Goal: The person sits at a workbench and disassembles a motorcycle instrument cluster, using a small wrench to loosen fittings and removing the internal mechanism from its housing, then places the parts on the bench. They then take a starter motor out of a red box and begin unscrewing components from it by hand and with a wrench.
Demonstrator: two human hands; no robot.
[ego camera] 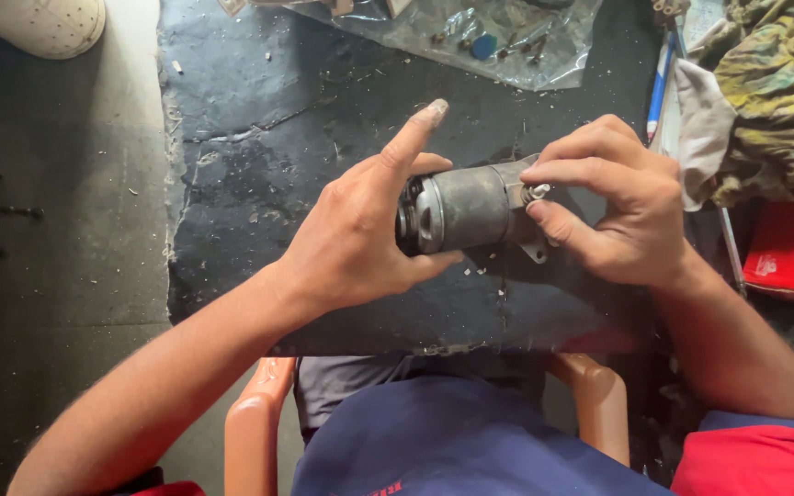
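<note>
Squarely over a black mat (259,165): grey motor (470,207) lying sideways, held between both hands; left hand (360,239) with grip wrapped round the motor's open end, forefinger raised off it; right hand (622,207) with grip pinching a small screw (537,192) at the motor's bracket; clear bag (470,37) of bits beyond; rag (774,101) at right.

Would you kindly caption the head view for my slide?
Left hand steadies a grey cylindrical motor while right hand pinches its small screw.
</note>
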